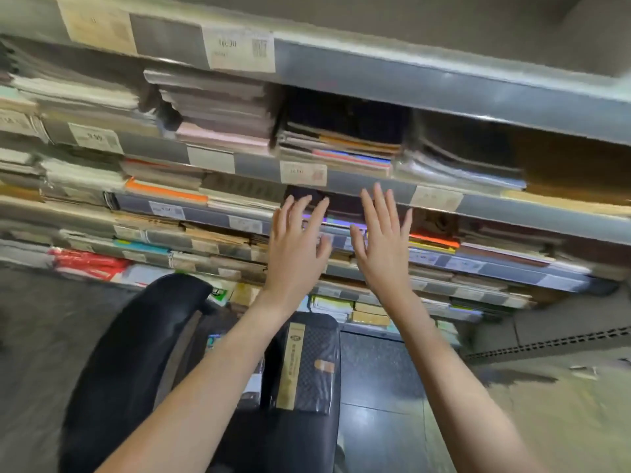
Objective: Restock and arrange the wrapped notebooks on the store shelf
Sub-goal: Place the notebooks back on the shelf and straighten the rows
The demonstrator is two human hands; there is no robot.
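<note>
A: Hands first?

B: Left hand [296, 241] and right hand [382, 241] both up in front of the shelf [505, 204], fingers spread wide, palms facing it, nothing held in either.

A: Where are the notebooks?

B: Two places. A wrapped notebook pack [304, 363], dark with a gold band, sits low in the frame, between and below the forearms, beside a black bag [136, 353]. Its long axis runs away from the person, toward the shelf. More stacks lie flat on the shelves; the dark stack [343, 208] is right at the fingertips, between the two hands.

A: Touching it?

B: Can't tell, frame's blurred. Fingertips overlap the shelf lip, that's all I'd sign off on.

A: Key relation?

B: The shelf slot is straight ahead of both hands, about equally near. The wrapped pack is down and back, toward the body, left forearm crossing just above it. My guess: left hand is nearer for fetching it.
</note>
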